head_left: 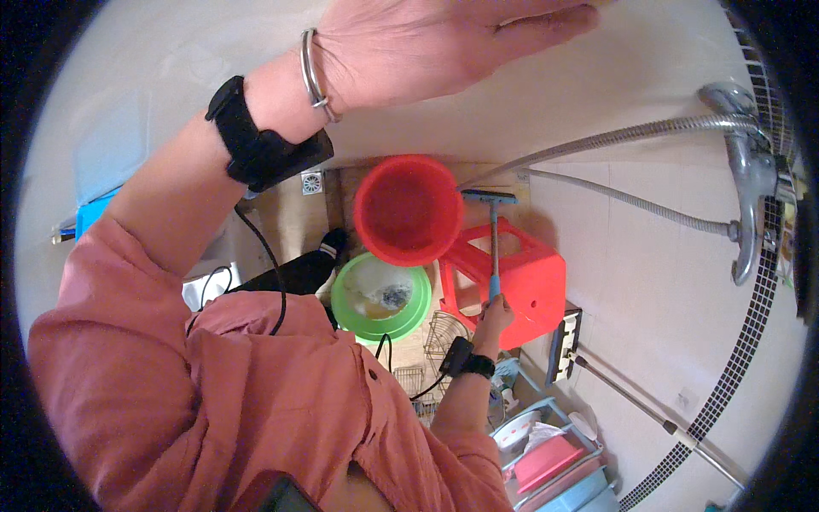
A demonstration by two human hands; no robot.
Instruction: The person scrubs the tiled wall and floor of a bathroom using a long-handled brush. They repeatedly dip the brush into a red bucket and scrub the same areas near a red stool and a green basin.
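My left hand [444, 51] reaches across the top of the view close to the pale wall, its thumb stretched out; the other fingers are partly cut off by the edge. Lower down, my right hand [496, 314] is closed around the blue grip of a squeegee [495, 247]. The squeegee's blue head lies beyond a red plastic stool [537, 286], its shaft passing over the stool. A red bucket [363, 213] is left of the squeegee head. Below the bucket, a green basin [345, 320] contains foamy liquid and a dark grey clump that I cannot identify.
A chrome shower mixer [744, 188] with metal hoses [614, 136] is on the right wall. A long-poled flat mop [563, 348] leans there. A blue rack [554, 410] with basins stands at lower right, wire racks [444, 333] beside it. A floor drain [313, 182] lies left.
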